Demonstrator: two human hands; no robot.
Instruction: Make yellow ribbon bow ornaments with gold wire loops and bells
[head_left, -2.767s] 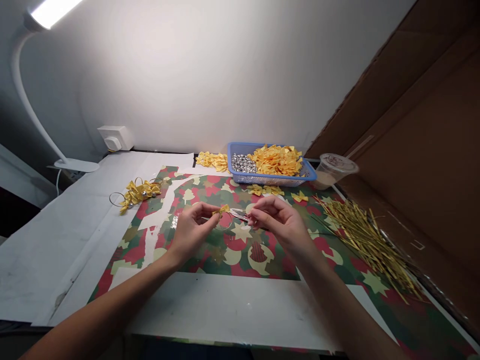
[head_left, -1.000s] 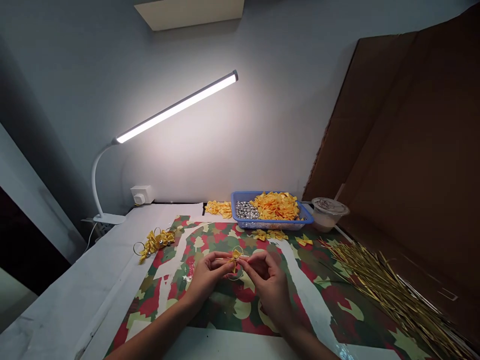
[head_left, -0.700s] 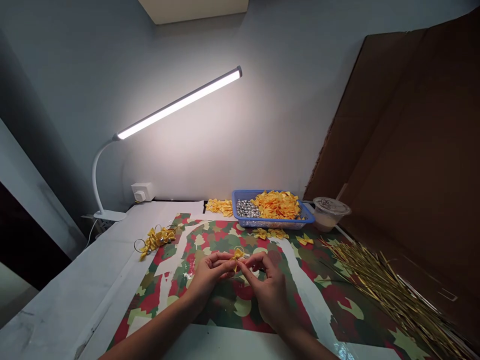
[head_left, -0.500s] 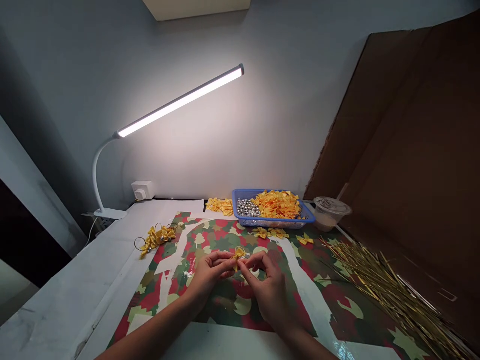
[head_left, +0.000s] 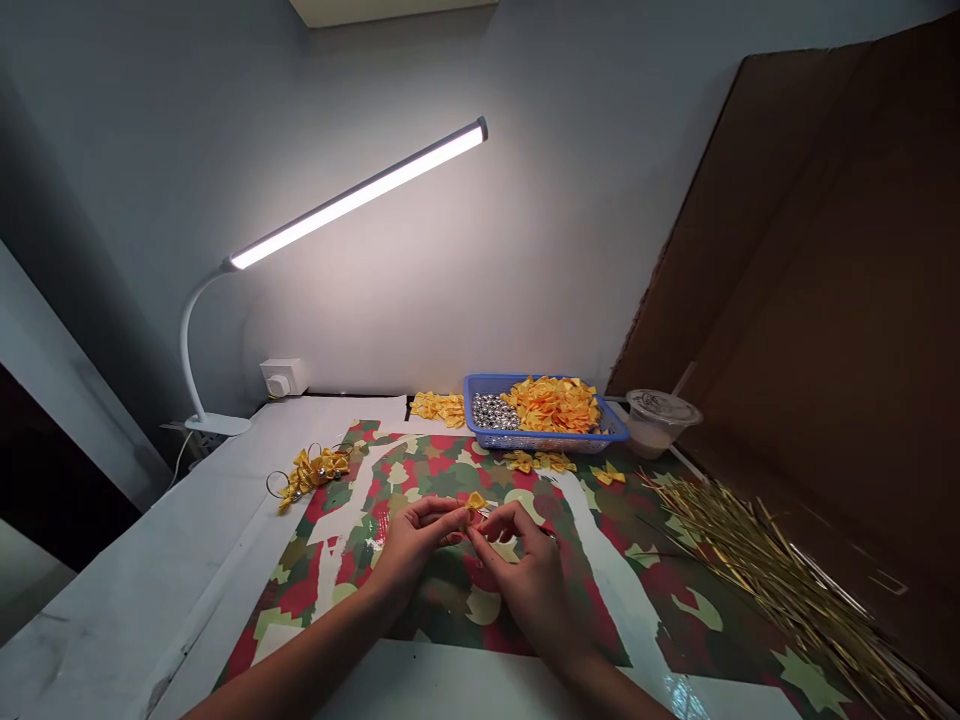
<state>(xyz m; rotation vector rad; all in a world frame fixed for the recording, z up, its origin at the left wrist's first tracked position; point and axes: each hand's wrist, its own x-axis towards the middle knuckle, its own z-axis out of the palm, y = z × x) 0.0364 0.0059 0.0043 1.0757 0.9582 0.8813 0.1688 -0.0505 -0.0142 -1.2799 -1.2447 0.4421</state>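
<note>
Pinching a small yellow bow (head_left: 475, 501) between thumb and forefinger, the left hand (head_left: 414, 540) has the surer grip. Facing it, the right hand (head_left: 526, 580) brings its thumb tip close in just under the bow; whether its grip is closed on the hidden lower part or only resting against it, I cannot tell. What counts is how the bow sits: it juts up past the left fingertips, on the side away from the person, in the narrow space where the two hands come together. Its long axis seems to run across the line joining the hands, with the visible end pointing away and the near end masked by fingers. The left hand is nearer, being in contact. Past the right forefinger shows a slim pale thing, too small to make out.

Beneath the hands, a patterned sheet (head_left: 450, 605) covers part of the desk (head_left: 97, 600). Beyond them stands a blue basket (head_left: 555, 440) holding silver beads (head_left: 495, 411) and heaped bows (head_left: 555, 402). Gold strips (head_left: 750, 550) lie to the right; well to the left rests a cluster of ringed bows (head_left: 309, 474).
</note>
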